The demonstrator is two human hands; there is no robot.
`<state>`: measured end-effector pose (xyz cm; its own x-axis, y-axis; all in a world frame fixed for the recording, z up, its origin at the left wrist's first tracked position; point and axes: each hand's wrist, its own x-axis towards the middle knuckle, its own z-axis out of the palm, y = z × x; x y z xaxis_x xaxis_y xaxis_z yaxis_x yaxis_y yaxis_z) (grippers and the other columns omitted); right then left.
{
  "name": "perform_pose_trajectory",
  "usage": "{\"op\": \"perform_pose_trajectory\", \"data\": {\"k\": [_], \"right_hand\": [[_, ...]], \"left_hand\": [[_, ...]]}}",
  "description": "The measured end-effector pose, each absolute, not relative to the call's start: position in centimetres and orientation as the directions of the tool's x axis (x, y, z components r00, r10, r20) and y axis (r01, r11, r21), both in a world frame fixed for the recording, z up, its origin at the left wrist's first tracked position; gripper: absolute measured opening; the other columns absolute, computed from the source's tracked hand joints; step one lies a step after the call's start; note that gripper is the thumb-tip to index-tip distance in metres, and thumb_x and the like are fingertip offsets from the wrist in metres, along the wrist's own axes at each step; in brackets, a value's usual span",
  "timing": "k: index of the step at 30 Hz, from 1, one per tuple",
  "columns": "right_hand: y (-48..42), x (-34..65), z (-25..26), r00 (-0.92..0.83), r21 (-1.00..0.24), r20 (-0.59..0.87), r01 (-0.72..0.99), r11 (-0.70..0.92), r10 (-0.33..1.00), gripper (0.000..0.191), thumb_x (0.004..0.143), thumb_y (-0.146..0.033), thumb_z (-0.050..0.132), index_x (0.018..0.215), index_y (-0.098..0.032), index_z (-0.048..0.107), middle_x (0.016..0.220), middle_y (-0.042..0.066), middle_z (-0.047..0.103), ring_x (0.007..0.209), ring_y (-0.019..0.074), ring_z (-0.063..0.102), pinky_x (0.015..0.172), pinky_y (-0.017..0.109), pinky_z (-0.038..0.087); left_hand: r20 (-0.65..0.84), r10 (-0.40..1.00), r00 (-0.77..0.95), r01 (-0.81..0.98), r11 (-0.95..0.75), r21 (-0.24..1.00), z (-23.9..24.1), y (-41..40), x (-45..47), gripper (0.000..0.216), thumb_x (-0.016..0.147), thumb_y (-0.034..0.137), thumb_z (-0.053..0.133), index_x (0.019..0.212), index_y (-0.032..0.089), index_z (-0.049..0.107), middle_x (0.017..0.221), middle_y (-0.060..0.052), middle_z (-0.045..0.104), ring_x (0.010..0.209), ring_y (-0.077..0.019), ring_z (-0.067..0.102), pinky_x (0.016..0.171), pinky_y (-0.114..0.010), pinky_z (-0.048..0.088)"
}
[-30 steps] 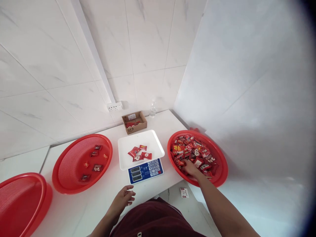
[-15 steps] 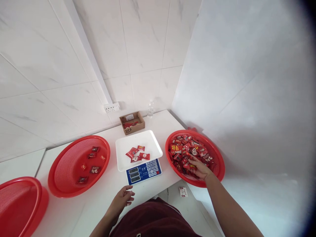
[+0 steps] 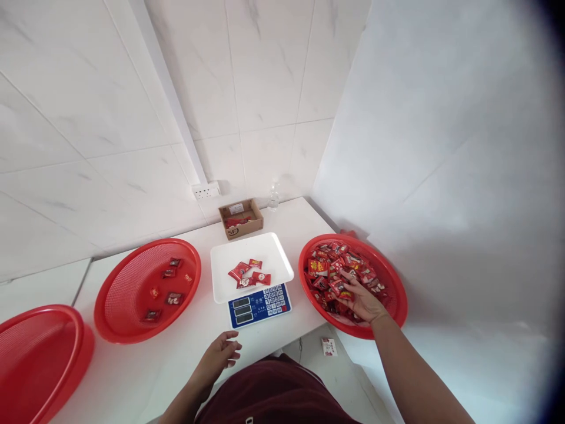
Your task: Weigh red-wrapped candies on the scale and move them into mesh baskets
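Head view, box behind scale, bottle alongside box

Red basket: round, plastic, at my 1 o'clock, heaped with packets.
Heap packets: small, red, some yellow or white print, jumbled.
Packets at my right hand: red, against my fingers, over the heap.
Scale: blue panel, my 12 o'clock, nearest my left hand.
Tray packets: red, clustered, flat on the scale's white tray.
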<state>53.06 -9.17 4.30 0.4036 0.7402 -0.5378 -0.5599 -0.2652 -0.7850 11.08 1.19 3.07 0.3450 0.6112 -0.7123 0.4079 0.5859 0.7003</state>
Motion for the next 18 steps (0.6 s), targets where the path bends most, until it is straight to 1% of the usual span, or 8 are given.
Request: {"op": "perform_pose_trajectory", "data": {"k": [3,5,7,10,12,13,15,18], "right_hand": [[-7.6,52.5,4.3,0.408,-0.815,-0.519,-0.502,-0.29,0.751,0.056,0.073,-0.023,0.066,0.125,-0.033,0.052,0.108,-0.001,0.068,0.085,0.0129,0.067,0.068,0.025,0.057],[-5.8,51.3,4.4,0.35,-0.828,-0.496,-0.468,-0.31,0.795,0.052,0.072,-0.025,0.068,0.122,-0.031,0.054,0.108,0.001,0.069,0.083,0.0136,0.067,0.064,0.023,0.056],[-3.4,49.2,4.5,0.27,-0.836,-0.485,-0.422,-0.351,0.832,0.046,0.073,-0.028,0.067,0.117,-0.028,0.057,0.106,0.003,0.07,0.083,0.0149,0.067,0.062,0.023,0.055],[0.6,44.8,5.0,0.186,-0.843,-0.506,-0.316,-0.436,0.842,0.036,0.075,-0.029,0.064,0.11,-0.023,0.059,0.097,0.005,0.07,0.082,0.0153,0.066,0.061,0.022,0.053],[3.0,42.0,5.5,0.128,-0.847,-0.507,-0.259,-0.464,0.853,0.035,0.078,-0.031,0.061,0.112,-0.023,0.058,0.096,0.005,0.07,0.083,0.0158,0.066,0.062,0.023,0.053],[4.0,40.8,5.7,0.092,-0.853,-0.494,-0.24,-0.462,0.864,0.038,0.079,-0.033,0.06,0.115,-0.024,0.056,0.1,0.005,0.069,0.085,0.0161,0.066,0.065,0.025,0.054],[5.6,39.1,6.1,0.043,-0.874,-0.459,-0.204,-0.442,0.887,0.047,0.079,-0.036,0.059,0.124,-0.026,0.049,0.114,0.006,0.065,0.087,0.0162,0.066,0.069,0.028,0.055],[6.8,38.4,6.1,0.081,-0.894,-0.448,-0.076,-0.442,0.891,0.056,0.079,-0.04,0.058,0.131,-0.027,0.042,0.137,0.01,0.049,0.086,0.0149,0.066,0.071,0.028,0.054]], "left_hand": [[-0.703,0.622,0.344,0.391,0.586,0.71,3.1,0.9,11.2,0.059,0.06,0.053,0.069,0.106,0.018,0.057,0.092,-0.007,0.065,0.078,-0.018,0.061,0.068,-0.03,0.043],[-0.693,0.631,0.349,0.377,0.582,0.72,3.3,0.6,11.3,0.056,0.062,0.05,0.068,0.105,0.017,0.057,0.09,-0.006,0.065,0.076,-0.0169,0.06,0.067,-0.029,0.043],[-0.685,0.638,0.352,0.363,0.581,0.728,3.7,0.4,11.4,0.055,0.063,0.048,0.067,0.106,0.016,0.057,0.089,-0.006,0.064,0.075,-0.0158,0.06,0.066,-0.028,0.042],[-0.688,0.633,0.355,0.351,0.592,0.725,4.5,0.1,11.4,0.052,0.064,0.045,0.068,0.106,0.016,0.056,0.089,-0.006,0.063,0.075,-0.0149,0.059,0.067,-0.027,0.042],[-0.688,0.632,0.357,0.345,0.596,0.726,4.9,-0.1,11.3,0.049,0.065,0.043,0.068,0.105,0.016,0.057,0.09,-0.005,0.063,0.075,-0.0147,0.059,0.068,-0.027,0.043],[-0.688,0.634,0.354,0.343,0.596,0.726,5.0,-0.2,11.2,0.048,0.066,0.042,0.068,0.105,0.016,0.057,0.09,-0.005,0.063,0.075,-0.0148,0.059,0.068,-0.028,0.042],[-0.686,0.647,0.334,0.335,0.599,0.728,4.9,-0.4,10.8,0.047,0.066,0.043,0.067,0.105,0.017,0.057,0.09,-0.005,0.063,0.075,-0.015,0.059,0.068,-0.028,0.042],[-0.682,0.666,0.302,0.313,0.606,0.731,4.6,-0.7,10.1,0.048,0.066,0.044,0.067,0.105,0.017,0.057,0.09,-0.005,0.063,0.075,-0.0154,0.06,0.069,-0.028,0.043]]}}
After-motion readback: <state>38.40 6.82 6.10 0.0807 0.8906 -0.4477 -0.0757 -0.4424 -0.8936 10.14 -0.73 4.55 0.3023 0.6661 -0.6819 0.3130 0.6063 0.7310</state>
